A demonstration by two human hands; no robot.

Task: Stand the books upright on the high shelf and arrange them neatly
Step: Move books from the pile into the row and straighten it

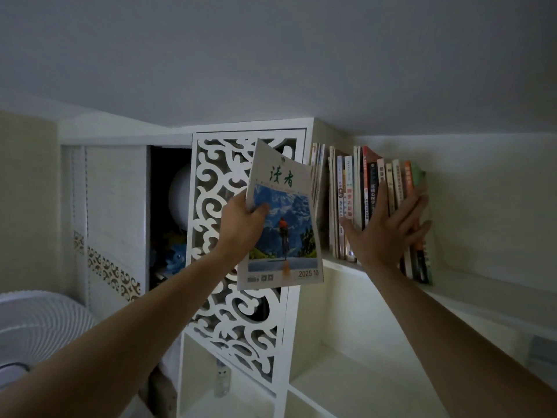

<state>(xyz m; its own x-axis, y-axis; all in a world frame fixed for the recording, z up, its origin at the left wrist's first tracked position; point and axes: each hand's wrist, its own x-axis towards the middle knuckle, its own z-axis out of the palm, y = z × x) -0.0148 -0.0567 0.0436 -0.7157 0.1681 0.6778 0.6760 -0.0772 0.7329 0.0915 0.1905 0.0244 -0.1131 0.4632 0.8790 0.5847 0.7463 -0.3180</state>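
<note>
My left hand (242, 227) grips a thin magazine (281, 233) with a blue mountain cover by its left edge, holding it upright in front of the carved cabinet door. A row of books (355, 194) stands upright on the high shelf (337, 263), just right of the magazine. My right hand (391, 227) lies flat with straight, spread fingers against the spines at the right part of the row, covering their lower halves. A few thin books (316, 170) lean at the row's left end, partly hidden behind the magazine.
A white carved lattice door (229, 315) hangs left of the shelf, with a dark open compartment (170, 218) beside it holding a pale round object. A white fan (39, 324) sits at lower left. The ceiling is close above the books. Lower white cubbies (337, 381) lie below.
</note>
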